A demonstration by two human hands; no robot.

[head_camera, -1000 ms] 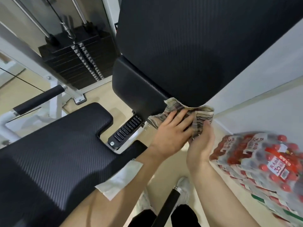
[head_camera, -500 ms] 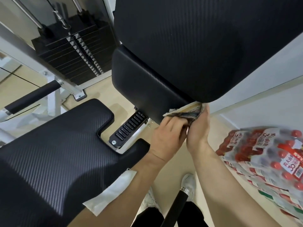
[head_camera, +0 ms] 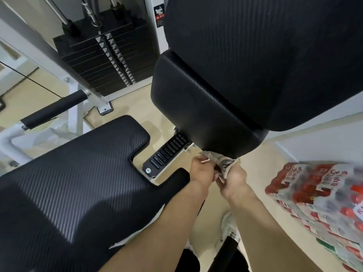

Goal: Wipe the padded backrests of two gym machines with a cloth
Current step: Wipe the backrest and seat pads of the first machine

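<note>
A black padded backrest (head_camera: 265, 61) fills the upper right of the head view, with a lower pad section (head_camera: 196, 107) beneath it. A striped, bunched cloth (head_camera: 222, 162) sits just under the lower pad's bottom edge. My left hand (head_camera: 201, 171) and my right hand (head_camera: 233, 178) both grip it, close together, fingers curled around the folds. The black seat pad (head_camera: 74, 173) lies to the lower left.
A black weight stack (head_camera: 106, 61) with cable and white frame stands at the upper left. A padded roller bar (head_camera: 53, 107) juts out on the left. Shrink-wrapped packs of red-capped bottles (head_camera: 322, 197) sit at the right. A slotted adjustment rail (head_camera: 167, 154) runs between seat and backrest.
Both hands slid the cloth down off the backrest face to the lower pad's bottom edge and bunched it between them. The view shifted downward.
</note>
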